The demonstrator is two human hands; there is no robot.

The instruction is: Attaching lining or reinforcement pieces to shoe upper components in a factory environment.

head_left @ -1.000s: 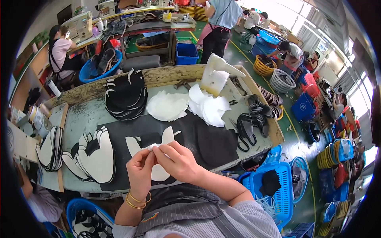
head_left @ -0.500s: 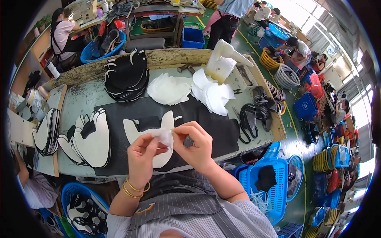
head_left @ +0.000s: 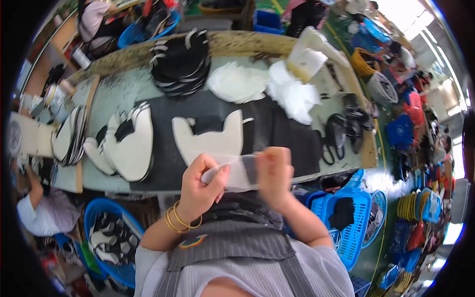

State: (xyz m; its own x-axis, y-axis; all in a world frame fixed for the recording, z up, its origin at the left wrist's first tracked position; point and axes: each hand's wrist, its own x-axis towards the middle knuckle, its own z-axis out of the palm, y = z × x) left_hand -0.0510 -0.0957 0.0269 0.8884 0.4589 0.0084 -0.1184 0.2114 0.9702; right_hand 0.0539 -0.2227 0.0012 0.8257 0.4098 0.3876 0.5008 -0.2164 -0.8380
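Observation:
My left hand (head_left: 204, 179) pinches a thin translucent white sheet (head_left: 239, 174) between thumb and fingers. At the sheet's other side my right hand (head_left: 275, 177), smeared by motion, is closed on its edge, so the sheet stretches between both hands. Beyond them a cream shoe-upper piece (head_left: 210, 136) with two prongs lies flat on a black mat (head_left: 163, 163). A fanned stack of similar cream pieces (head_left: 129, 148) lies to the left. Farther back are a pile of white thin pieces (head_left: 237, 83) and another pile of brighter white sheets (head_left: 296, 94).
A stack of black pieces (head_left: 180, 64) stands at the back of the table, near a white plastic container (head_left: 308, 52). Black-handled scissors (head_left: 328, 148) lie at the right. Blue baskets (head_left: 355, 222) stand on the floor on both sides. Co-workers sit around.
My hands have moved apart, the right one going right, and the crumpled sheet is now stretched out between them. The view has tilted downward, so the table sits higher.

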